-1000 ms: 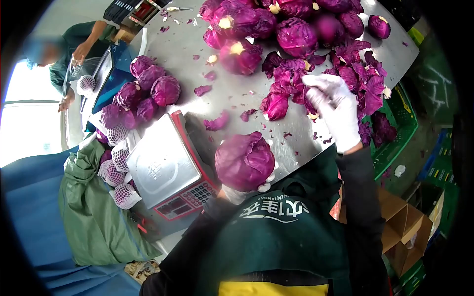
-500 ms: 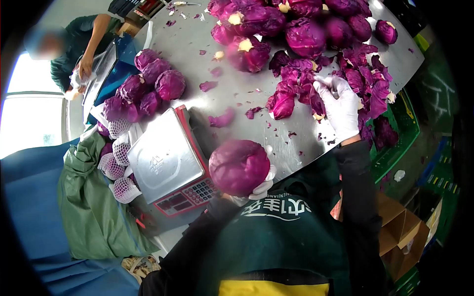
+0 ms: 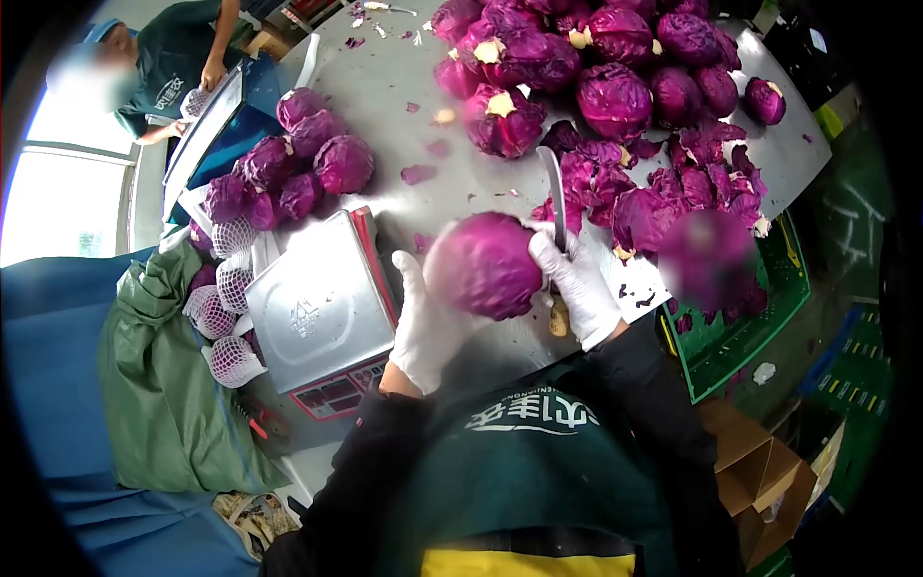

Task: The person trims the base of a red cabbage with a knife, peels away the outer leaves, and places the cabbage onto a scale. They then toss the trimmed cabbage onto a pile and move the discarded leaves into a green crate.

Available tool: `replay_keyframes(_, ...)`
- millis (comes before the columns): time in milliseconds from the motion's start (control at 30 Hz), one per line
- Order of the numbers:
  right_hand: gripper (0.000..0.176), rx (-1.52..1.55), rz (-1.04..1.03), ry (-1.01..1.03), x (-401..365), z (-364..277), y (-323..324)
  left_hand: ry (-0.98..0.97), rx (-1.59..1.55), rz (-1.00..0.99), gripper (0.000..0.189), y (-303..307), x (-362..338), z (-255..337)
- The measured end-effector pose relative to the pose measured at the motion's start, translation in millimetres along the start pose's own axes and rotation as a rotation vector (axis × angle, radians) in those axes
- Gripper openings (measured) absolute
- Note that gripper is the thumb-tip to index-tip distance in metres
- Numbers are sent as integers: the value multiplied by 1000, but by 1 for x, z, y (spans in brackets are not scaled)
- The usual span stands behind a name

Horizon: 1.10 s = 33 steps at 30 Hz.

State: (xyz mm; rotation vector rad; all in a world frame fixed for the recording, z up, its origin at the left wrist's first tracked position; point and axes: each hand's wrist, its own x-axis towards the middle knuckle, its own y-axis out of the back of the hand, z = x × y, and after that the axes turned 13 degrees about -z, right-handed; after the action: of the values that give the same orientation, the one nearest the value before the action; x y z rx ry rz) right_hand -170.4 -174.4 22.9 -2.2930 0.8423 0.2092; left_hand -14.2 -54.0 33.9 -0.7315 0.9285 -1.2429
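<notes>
A round purple cabbage [image 3: 490, 266] is over the metal table in front of my body. My left hand [image 3: 423, 322], in a white glove, supports it from the left, thumb raised and fingers partly hidden behind it. At its right side is my gloved right hand [image 3: 579, 287], closed on a knife [image 3: 555, 192] whose blade points away from me. A tan piece [image 3: 559, 317], perhaps the handle end, shows below that hand. Loose purple leaves [image 3: 663, 197] lie beyond the right hand. A blurred purple leaf [image 3: 707, 260] appears above the green crate.
A weighing scale [image 3: 322, 298] stands left of my hands. Several cabbages [image 3: 615, 101] are heaped at the back, with a smaller group [image 3: 308, 159] at left. A green crate [image 3: 750, 346] is at the right edge. Another person [image 3: 178, 72] works at the far left.
My right hand has moved from the leaves toward the cabbage and now holds a knife. The cabbage has moved up and right, with my left hand now at its left side. The blurred purple leaf has appeared at right.
</notes>
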Motion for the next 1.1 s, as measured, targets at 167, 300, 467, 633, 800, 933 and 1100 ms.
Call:
replay_keyframes(167,22,-37,-13,61,8,-4,1,266,-587,-80,98,12,5,12)
replay_keyframes(300,40,-313,25,-30,17,-18,9,216,-791,-77,94,13,9,23)
replay_keyframes(467,50,-415,9,27,32,11,35,133,-213,-36,85,7,31,105)
replay_keyframes(633,43,-462,61,-118,34,14,35,-516,1651,254,76,4,102,223)
replay_keyframes(800,40,-457,60,-191,36,37,41,-558,2521,247,80,63,192,301)
replay_keyframes(933,41,-522,-19,-153,27,58,51,-193,2784,355,81,119,246,308)
replay_keyframes(1100,43,-309,-188,-197,22,37,43,235,2814,490,83,128,269,304)
